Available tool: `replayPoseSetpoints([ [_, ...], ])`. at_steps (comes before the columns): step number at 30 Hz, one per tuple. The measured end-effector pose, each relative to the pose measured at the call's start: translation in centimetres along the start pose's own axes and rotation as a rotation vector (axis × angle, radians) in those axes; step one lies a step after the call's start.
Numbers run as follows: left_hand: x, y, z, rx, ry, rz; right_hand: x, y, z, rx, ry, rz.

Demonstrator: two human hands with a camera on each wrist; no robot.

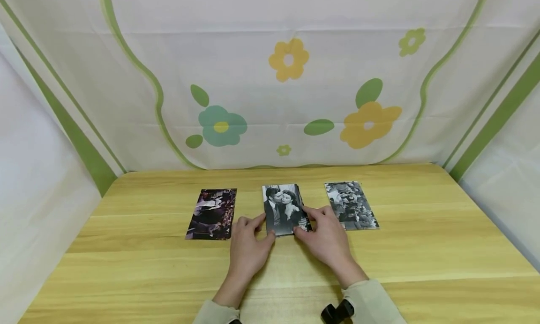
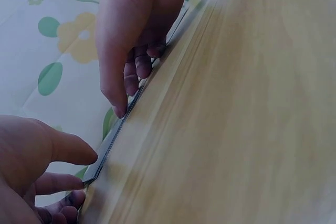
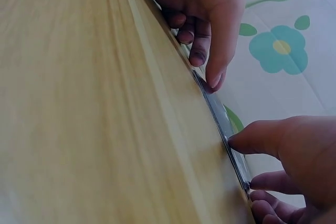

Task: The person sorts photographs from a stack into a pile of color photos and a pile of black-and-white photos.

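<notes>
A small stack of photos (image 1: pixel 280 210) lies on the table, its top one a black-and-white picture of a couple. At the stack's left edge and lower left corner, my left hand (image 1: pixel 249 246) holds it with index finger and thumb. My right hand (image 1: pixel 328 236) grips the right side, its thumb over the lower right corner and its index finger along the edge. Dark edges of lower photos peek out at the right. From the side, the right wrist view shows the stack (image 3: pixel 223 121) as a thin layered edge low on the wood between both hands.
A colour photo (image 1: pixel 212 214) of a crowd scene lies left of the stack. To the right is a black-and-white crowd photo (image 1: pixel 352 206), close to my right hand. Behind the wooden table (image 1: pixel 139 267) hangs a white cloth (image 1: pixel 261 14) with printed flowers.
</notes>
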State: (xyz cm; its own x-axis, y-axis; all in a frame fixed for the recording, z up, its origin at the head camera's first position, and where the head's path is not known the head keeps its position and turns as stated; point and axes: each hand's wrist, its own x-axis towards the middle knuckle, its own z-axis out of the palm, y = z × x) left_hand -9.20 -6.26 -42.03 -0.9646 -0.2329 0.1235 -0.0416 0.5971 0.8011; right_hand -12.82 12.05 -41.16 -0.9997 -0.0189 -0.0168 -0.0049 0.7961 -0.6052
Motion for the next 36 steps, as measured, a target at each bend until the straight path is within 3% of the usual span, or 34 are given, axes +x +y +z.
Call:
replayPoseSetpoints([
  [8,0.1,-0.06,-0.06,-0.038,0.029,0.019,0.06,-0.17,0.02,0.003,-0.011,0.005],
  [17,0.44,-0.03,-0.08,-0.172,0.02,0.028,0.05,-0.23,-0.14,0.015,-0.013,0.005],
  [23,0.46,0.03,-0.02,-0.181,0.005,-0.007,0.08,-0.14,-0.26,0.021,-0.015,0.006],
  [36,0.36,-0.02,0.05,-0.16,-0.004,-0.018,0.04,-0.01,-0.32,0.053,-0.015,0.006],
])
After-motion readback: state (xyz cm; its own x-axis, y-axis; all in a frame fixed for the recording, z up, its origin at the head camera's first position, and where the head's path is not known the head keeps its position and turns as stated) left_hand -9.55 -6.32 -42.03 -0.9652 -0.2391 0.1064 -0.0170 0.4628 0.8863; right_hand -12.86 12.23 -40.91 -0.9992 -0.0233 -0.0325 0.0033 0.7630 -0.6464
